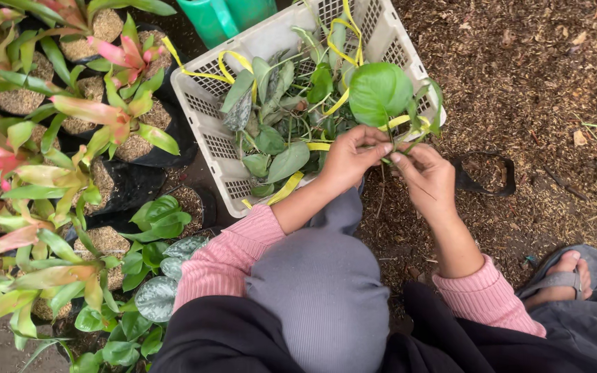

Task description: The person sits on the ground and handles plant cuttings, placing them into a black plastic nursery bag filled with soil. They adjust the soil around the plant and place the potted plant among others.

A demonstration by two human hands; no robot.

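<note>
Both hands, left hand (348, 160) and right hand (428, 181), pinch one leafy cutting (380, 93) over white basket (219, 148); many cuttings inside unsorted.

One head view looks steeply down, close over the lap and hands, toward the basket (209, 103) and ground (533, 83) ahead.

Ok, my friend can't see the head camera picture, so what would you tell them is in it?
Both hands, the left hand and right hand, hold a leafy green cutting over a white plastic basket of cuttings and yellow strips. Potted red-and-green plants stand to the left, on mulch-covered ground.
</note>
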